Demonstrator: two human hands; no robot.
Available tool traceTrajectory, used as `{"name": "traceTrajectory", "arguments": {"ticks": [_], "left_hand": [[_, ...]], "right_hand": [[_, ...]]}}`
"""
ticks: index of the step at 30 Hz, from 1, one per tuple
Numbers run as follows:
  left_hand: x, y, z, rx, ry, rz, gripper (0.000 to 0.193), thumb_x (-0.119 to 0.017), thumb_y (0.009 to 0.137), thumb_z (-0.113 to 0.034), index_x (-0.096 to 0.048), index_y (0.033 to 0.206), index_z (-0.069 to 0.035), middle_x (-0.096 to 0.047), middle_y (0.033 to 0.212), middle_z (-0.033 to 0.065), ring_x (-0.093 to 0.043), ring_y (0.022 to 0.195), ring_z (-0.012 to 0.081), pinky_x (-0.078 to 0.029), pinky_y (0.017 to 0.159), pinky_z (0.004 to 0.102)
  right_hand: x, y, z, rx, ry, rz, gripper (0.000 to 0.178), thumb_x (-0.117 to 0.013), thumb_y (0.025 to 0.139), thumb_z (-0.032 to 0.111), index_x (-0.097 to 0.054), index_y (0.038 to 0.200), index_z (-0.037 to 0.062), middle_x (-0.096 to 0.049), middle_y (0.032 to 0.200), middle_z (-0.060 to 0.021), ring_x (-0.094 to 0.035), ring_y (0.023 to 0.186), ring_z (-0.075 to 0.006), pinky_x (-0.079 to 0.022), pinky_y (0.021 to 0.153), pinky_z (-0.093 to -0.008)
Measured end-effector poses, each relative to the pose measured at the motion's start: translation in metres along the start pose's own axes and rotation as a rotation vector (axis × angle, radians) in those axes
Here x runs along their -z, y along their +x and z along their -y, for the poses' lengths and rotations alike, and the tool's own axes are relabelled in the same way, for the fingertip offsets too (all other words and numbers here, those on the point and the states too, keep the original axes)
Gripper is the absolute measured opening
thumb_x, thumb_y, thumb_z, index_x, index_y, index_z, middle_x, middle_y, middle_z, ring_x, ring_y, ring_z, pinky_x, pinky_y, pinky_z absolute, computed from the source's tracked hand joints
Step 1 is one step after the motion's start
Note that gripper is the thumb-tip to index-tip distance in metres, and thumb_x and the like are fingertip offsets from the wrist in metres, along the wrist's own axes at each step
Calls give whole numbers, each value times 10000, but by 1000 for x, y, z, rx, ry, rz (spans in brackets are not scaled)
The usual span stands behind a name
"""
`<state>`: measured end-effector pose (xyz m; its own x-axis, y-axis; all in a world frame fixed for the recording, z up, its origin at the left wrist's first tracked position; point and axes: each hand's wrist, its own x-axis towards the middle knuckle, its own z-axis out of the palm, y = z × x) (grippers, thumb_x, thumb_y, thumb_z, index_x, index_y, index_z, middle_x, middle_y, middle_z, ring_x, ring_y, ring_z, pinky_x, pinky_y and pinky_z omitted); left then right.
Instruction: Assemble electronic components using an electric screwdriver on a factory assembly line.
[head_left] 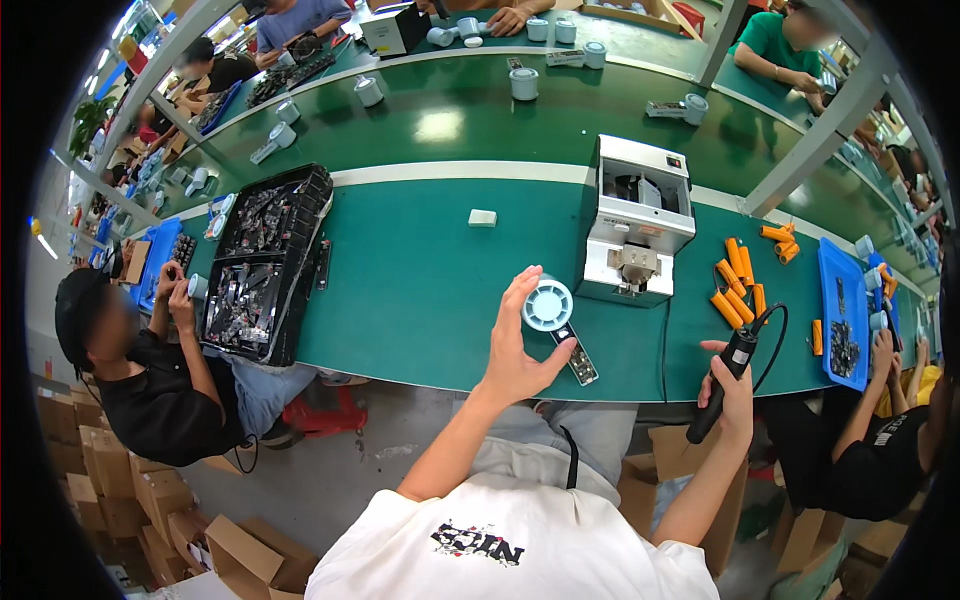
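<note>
Over the bench's front edge, my left hand (515, 345) is curled around a light-blue round plastic housing (548, 305) with a spoked face turned up. A narrow circuit board (581, 364) in a pale strip sticks out below the housing, beside my thumb. To the right, my right hand (732, 390) grips a black electric screwdriver (738, 358), tilted, its cable looping off the upper end. The fingers behind its body are partly hidden.
A white screw-feeder machine (632, 225) stands on the green bench (420, 290). Orange battery cells (738, 290) and a blue tray (845, 320) are right; a black parts tray (265, 265) is left. A small white block (482, 217) lies mid-bench. Co-workers sit on both sides; more housings (524, 84) line the conveyor.
</note>
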<state>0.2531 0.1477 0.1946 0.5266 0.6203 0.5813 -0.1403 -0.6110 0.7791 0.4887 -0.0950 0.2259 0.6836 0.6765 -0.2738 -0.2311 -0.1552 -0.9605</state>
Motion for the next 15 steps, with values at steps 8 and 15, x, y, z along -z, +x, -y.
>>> {"name": "traceTrajectory", "arguments": {"ticks": [8, 15], "left_hand": [[-3, 4, -13, -23, 13, -31, 850, -805, 703, -60, -380, 1437, -16, -473, 1441, 245, -460, 1364, 396, -379, 1123, 450], [1, 2, -16, -26, 17, -55, 833, -798, 701, -51, -395, 1429, -20, -472, 1436, 248, -445, 1376, 400, -367, 1134, 470]], "right_hand": [[21, -6, -15, 9, 11, 15, 335, -604, 989, 225, -541, 1259, 36, -463, 565, -10, -453, 420, -107, -403, 394, -256], [14, -3, -14, 4, 59, 18, 339, -623, 971, 207, -550, 1243, 19, -473, 562, -21, -449, 409, -112, -389, 392, -253]]}}
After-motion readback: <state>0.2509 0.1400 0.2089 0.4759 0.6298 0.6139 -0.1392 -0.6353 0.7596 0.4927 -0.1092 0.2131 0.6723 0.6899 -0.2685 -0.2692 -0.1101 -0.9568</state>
